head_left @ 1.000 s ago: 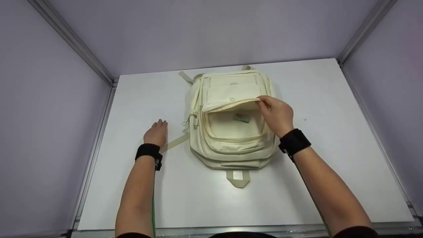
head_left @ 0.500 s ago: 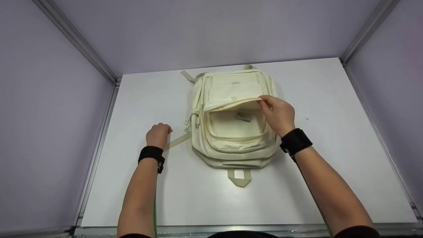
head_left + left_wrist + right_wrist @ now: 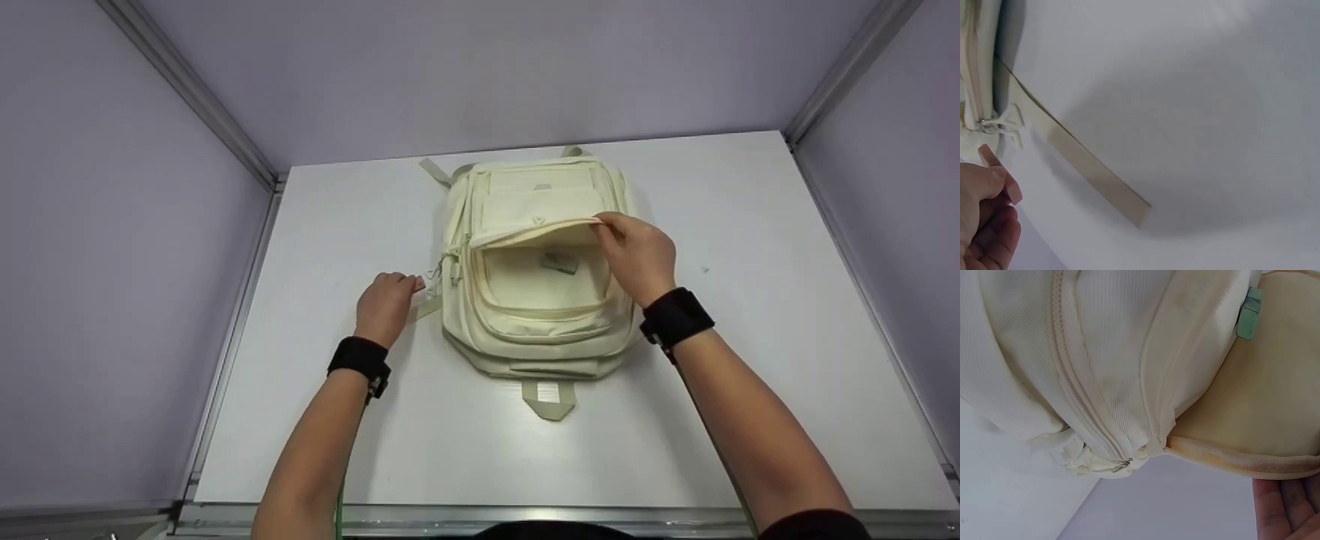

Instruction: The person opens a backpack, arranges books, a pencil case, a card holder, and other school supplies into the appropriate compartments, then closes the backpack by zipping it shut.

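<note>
A cream backpack [image 3: 480, 341] lies on the white table, its front pocket unzipped. With thumb and fingers, my right hand [image 3: 639, 255] pinches the edge of the pocket flap [image 3: 1230, 458] and holds it up. Inside the pocket sits a small green block [image 3: 559, 264], also visible in the right wrist view. My left hand [image 3: 385, 306] is just left of the backpack, near the zipper pulls [image 3: 1008, 124]. Between its thumb and fingers it pinches a small pink block [image 3: 1004, 179], shaped like an eraser.
A loose strap [image 3: 1095, 174] stretches from the backpack's left side beneath my left hand. The top handle loop [image 3: 549, 409] points toward me. A tiny scrap [image 3: 705, 269] lies right of the bag. Grey walls [image 3: 480, 67] enclose the table's back and sides.
My left hand has gone from flat on the table to pinching the small pink block, then moved right toward the backpack. My right hand keeps holding the flap up.
</note>
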`<state>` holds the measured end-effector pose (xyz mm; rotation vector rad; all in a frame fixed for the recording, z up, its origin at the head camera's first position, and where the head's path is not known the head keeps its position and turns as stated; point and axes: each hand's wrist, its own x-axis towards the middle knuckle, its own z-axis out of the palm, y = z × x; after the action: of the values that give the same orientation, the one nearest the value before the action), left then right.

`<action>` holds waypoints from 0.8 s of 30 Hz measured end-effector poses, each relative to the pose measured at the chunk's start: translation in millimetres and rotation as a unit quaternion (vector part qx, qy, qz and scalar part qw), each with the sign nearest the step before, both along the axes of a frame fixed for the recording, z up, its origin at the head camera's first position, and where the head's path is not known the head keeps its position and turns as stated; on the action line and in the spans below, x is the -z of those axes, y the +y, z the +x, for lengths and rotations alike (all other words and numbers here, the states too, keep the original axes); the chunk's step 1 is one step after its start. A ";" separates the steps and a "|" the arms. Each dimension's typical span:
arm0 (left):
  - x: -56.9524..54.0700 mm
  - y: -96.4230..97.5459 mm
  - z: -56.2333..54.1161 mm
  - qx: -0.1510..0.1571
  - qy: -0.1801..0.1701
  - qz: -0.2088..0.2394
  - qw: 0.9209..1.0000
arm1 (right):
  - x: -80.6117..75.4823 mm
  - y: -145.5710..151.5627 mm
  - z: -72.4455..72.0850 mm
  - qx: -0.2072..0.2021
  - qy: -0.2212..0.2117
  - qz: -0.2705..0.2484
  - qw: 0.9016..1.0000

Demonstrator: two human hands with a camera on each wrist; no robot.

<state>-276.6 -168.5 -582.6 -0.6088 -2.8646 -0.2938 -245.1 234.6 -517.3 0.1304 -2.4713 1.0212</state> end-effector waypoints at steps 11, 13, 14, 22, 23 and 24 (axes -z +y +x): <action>-41.4 69.2 18.2 0.215 0.147 0.050 0.964 | 0.8 0.0 -1.4 0.004 -0.007 -0.005 1.000; -47.1 82.8 18.5 0.242 0.137 0.035 0.960 | 1.5 0.2 -1.6 0.005 -0.007 -0.008 1.000; -49.0 89.4 18.1 0.252 0.130 0.027 0.958 | 1.7 0.1 -1.5 0.005 -0.008 -0.009 1.000; -45.5 128.4 10.5 0.293 0.088 -0.042 0.951 | 5.8 -3.9 0.2 0.009 -0.010 -0.005 1.000; -44.1 131.1 10.0 0.294 0.084 -0.046 0.951 | 6.0 -4.5 0.4 0.008 -0.010 -0.003 1.000; -43.0 133.4 9.6 0.294 0.081 -0.050 0.951 | 6.1 -5.1 0.7 0.007 -0.009 -0.002 1.000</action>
<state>-267.1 -35.1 -539.6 -1.4308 -2.4880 -0.1708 -244.5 229.5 -523.4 0.1019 -2.4836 1.0244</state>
